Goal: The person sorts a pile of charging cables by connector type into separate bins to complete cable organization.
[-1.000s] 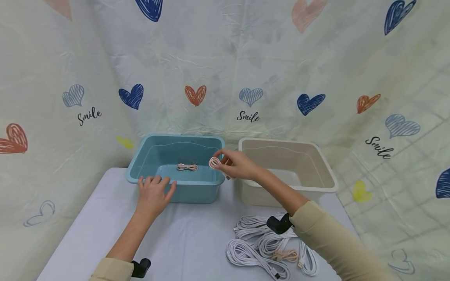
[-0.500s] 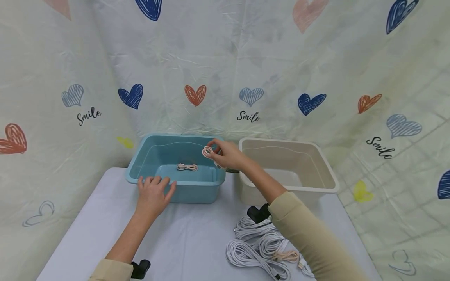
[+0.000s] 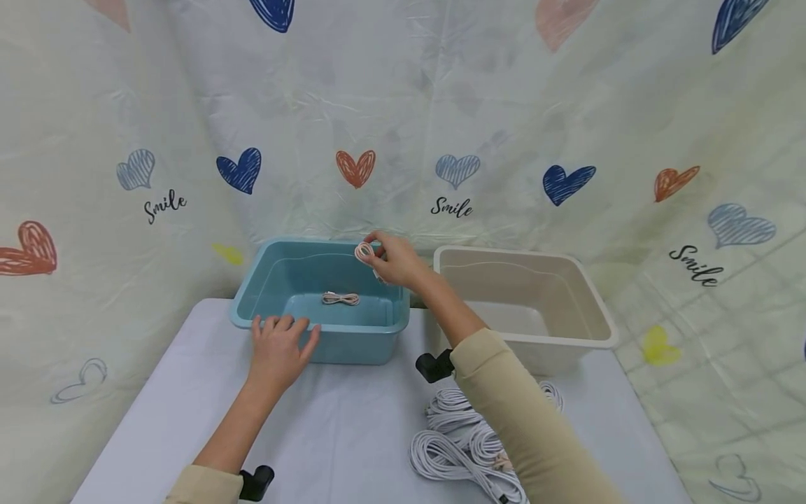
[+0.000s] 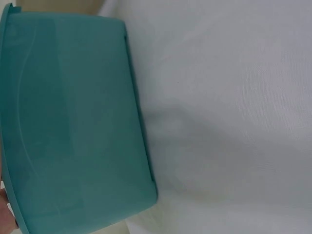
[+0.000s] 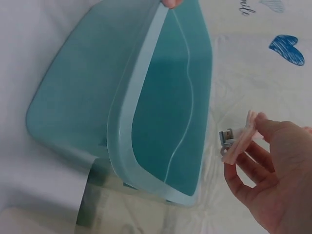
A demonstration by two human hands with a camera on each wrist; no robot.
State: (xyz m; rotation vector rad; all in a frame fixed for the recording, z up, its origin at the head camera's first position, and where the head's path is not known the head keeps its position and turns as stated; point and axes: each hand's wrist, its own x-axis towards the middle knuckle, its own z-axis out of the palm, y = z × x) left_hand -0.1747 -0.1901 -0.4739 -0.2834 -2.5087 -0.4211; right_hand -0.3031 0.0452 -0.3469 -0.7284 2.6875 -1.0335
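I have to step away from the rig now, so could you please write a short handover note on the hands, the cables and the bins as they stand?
Right hand: pinches a small pink coiled cable, held above the far right part of the blue bin.
Left hand: holds nothing; fingers rest on the blue bin's near rim.
Done: one coiled cable already lies on the blue bin's floor.
Left: the held coil is not yet released. A pile of white cables lies on the table, partly hidden by the right sleeve. What shows of the beige bin is empty.
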